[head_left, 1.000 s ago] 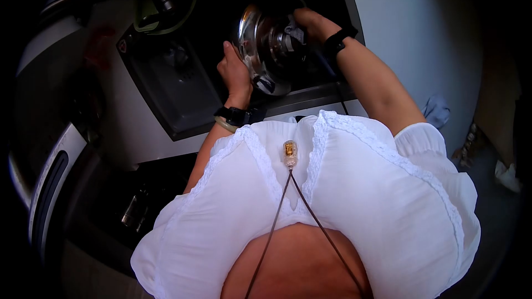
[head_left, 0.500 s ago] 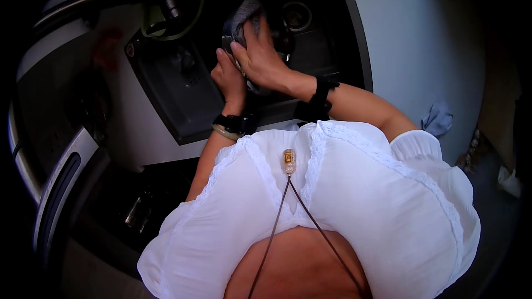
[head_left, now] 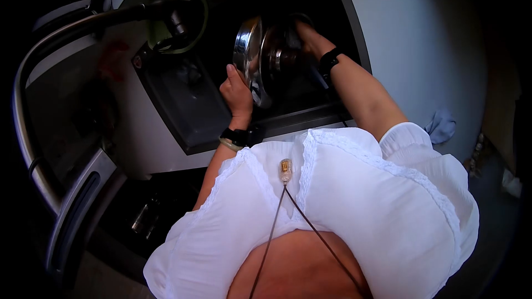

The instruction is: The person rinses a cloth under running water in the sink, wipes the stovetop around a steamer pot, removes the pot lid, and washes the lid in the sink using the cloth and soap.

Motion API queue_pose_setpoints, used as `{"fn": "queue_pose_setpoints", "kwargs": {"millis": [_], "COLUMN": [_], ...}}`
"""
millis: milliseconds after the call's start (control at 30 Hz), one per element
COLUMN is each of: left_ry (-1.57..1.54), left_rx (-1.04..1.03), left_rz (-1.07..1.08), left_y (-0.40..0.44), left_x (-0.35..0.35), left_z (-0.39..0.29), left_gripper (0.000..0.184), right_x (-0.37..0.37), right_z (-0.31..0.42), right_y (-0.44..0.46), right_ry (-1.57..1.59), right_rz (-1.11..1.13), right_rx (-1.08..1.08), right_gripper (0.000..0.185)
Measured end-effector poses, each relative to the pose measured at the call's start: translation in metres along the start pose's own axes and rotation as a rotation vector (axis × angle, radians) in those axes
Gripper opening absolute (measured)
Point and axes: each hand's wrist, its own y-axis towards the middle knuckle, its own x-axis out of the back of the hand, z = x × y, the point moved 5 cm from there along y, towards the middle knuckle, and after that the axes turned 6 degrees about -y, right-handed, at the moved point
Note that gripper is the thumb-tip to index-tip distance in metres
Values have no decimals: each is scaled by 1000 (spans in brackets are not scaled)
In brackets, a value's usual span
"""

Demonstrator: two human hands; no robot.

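A round, shiny metal lid (head_left: 247,50) stands tilted on edge over the dark sink, with what looks like a dark knob on its right side. My left hand (head_left: 237,93) grips its near left rim, thumb up along the edge. To the right of the lid, my right hand (head_left: 311,40) reaches down into the shadowed sink. Its fingers are hidden in the dark, so whether they hold the grey cloth cannot be made out.
A curved metal faucet (head_left: 83,22) arches over the left side. The sink's shallow grey side basin (head_left: 191,113) lies left of my left hand. A pale counter (head_left: 410,50) runs along the right, with a bluish cloth (head_left: 441,126) at its near end.
My right hand, earlier pressing a grey cloth against the metal piece, has moved right and deeper into the sink. The lid has turned, showing its shiny rim; my left hand stays beside it.
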Motion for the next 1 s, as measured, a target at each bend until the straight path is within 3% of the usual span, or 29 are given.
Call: {"fn": "queue_pose_setpoints", "kwargs": {"millis": [67, 167, 200, 333, 400, 467, 533, 667, 733, 800, 900, 1000], "left_ry": [-17, -22, -24, 48, 35, 25, 51, 93, 84, 82, 97, 121], "left_rx": [-40, -53, -55, -238, -242, -290, -331, -308, -323, -362, -384, -419], "left_rz": [30, 44, 43, -6, -17, -39, -26, 27, 1, -21, -32, -46], "left_y": [1, -1, 0, 1, -1, -4, -2, -4, -3, -5, -7, -7], "left_x": [-3, 1, 0, 3, 3, 3, 2, 6, 7, 8, 11, 15], "left_z": [-7, -5, -4, -7, -12, -16, -13, -9, -10, -2, 18, 33], "left_gripper": [56, 56, 56, 55, 55, 53, 52, 47, 46, 46, 45, 45], "right_x": [-1, -23, -28, -64, -92, -105, -102, -80, -59, -33, 5, 22], "right_z": [21, 61, 64, 67, 57, 39, 40, 64, 70, 66, 24, -19], "right_y": [20, -5, -13, -70, -115, -137, -134, -98, -70, -39, 43, 73], "right_ry": [-99, -731, -690, -871, -927, -1018, -1013, -802, -693, -680, -373, -84], "right_rz": [-47, -348, -430, -297, -352, -204, -146, -304, -362, -367, -207, -153], "right_rx": [298, 673, 804, 1030, 1496, 1537, 1551, 1442, 1226, 753, 456, 340], "right_gripper": [57, 47, 40, 32, 25, 21, 21, 26, 30, 37, 40, 46]}}
